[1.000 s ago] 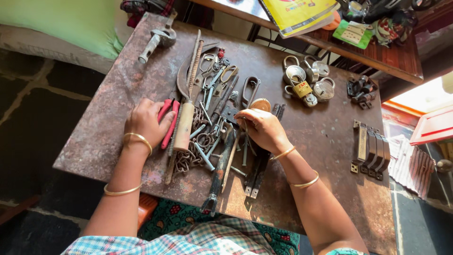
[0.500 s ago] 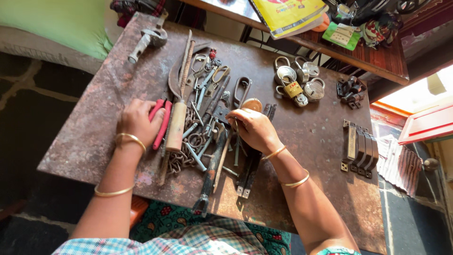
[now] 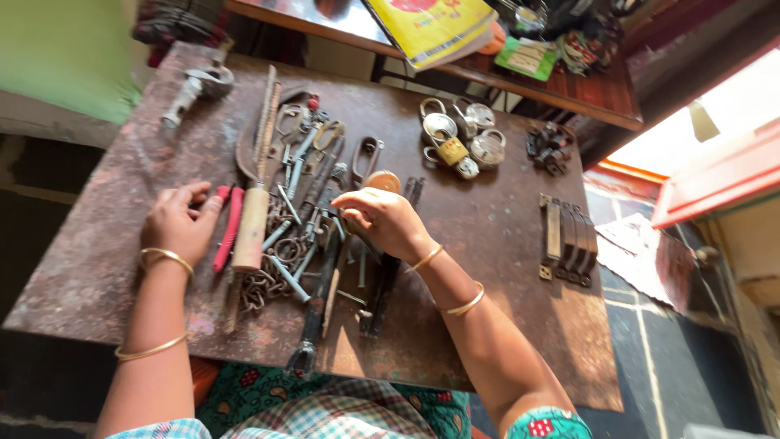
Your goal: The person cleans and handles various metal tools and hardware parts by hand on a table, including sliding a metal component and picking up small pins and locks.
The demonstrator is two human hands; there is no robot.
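A heap of old metal tools (image 3: 305, 207) lies on a rusty metal table (image 3: 487, 236): wrenches, a chain, a long file with a wooden handle (image 3: 253, 213), red-handled pliers (image 3: 229, 223). My left hand (image 3: 180, 223) rests on the table with its fingertips on the red pliers' handles. My right hand (image 3: 382, 219) hovers over the middle of the heap, fingers curled around a thin dark tool; what it grips is partly hidden.
Several padlocks (image 3: 457, 145) lie at the back centre, a dark metal cluster (image 3: 549, 149) beside them. Metal handles (image 3: 566, 237) lie in a row at the right. A grey fitting (image 3: 193, 91) sits back left. A yellow book (image 3: 435, 28) rests on a wooden shelf behind.
The view has shifted slightly. My right hand has moved a little over the tool heap; my left hand stays by the red pliers.
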